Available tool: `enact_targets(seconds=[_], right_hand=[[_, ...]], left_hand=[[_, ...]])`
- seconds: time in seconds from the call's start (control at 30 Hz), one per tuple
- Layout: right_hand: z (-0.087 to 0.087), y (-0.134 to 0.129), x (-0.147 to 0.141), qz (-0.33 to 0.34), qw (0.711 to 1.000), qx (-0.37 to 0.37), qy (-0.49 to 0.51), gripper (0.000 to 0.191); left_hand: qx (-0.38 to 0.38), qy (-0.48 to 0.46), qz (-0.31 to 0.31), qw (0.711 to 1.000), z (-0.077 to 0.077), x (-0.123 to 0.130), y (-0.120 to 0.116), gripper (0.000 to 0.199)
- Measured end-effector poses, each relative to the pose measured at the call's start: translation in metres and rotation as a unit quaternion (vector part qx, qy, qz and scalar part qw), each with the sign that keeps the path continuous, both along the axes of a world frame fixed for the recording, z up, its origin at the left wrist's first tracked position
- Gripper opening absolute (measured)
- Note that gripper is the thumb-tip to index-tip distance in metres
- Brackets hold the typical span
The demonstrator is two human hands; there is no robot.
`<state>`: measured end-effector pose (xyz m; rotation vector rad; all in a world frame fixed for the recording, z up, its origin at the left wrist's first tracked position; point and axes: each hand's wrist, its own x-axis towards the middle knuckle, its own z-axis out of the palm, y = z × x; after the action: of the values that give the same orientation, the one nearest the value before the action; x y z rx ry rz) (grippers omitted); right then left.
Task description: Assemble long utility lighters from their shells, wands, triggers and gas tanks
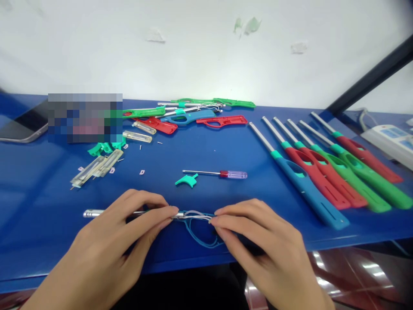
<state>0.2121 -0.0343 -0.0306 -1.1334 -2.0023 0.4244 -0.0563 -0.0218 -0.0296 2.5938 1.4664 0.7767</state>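
Observation:
My left hand (pixel 119 237) pinches the silver metal barrel (pixel 92 213) of a gas lighter near its inner end, thumb and fingertips closed on it. Thin white wires (pixel 197 216) run from that end to my right hand (pixel 264 245), whose thumb and fingers are pinched on their tips. Beneath both hands lies a blue lighter handle half (pixel 206 246), its trigger loop showing and the rest mostly covered. Just beyond them are a loose teal trigger (pixel 189 180) and a screwdriver (pixel 234 174) with a clear purple handle.
Several assembled lighters (pixel 309 193) lie side by side at right, near a white power strip (pixel 393 140). Handle halves (pixel 222 121) and barrels are piled at the back. Clear fuel tanks (pixel 88 171), teal triggers (pixel 100 149) and small screws are at left, near a phone (pixel 24 125).

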Motion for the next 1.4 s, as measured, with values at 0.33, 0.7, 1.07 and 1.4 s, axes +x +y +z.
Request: enact_targets(seconds=[0.33,0.7,1.07,1.4], right_hand=[[0.0013,0.0002,-0.0010,-0.003,1.000,0.000,-0.004,0.015],[0.0015,-0.0007,0.0000,0.000,1.000,-0.010,-0.006,0.018],[0.0017,0.0000,-0.0003,0.001,1.000,-0.019,-0.005,0.016],[0.0004,-0.0007,-0.0006,-0.006,1.000,-0.015,-0.014,0.024]], left_hand=[[-0.002,-0.005,-0.015,1.000,0.0045,0.0029,0.0016,0.029],[-0.016,0.011,-0.042,0.999,0.0059,0.0056,0.0057,0.031],[-0.007,0.028,-0.048,0.998,0.0035,0.0028,0.0035,0.034],[-0.013,0.018,-0.039,0.999,0.0046,0.0033,0.0024,0.023]])
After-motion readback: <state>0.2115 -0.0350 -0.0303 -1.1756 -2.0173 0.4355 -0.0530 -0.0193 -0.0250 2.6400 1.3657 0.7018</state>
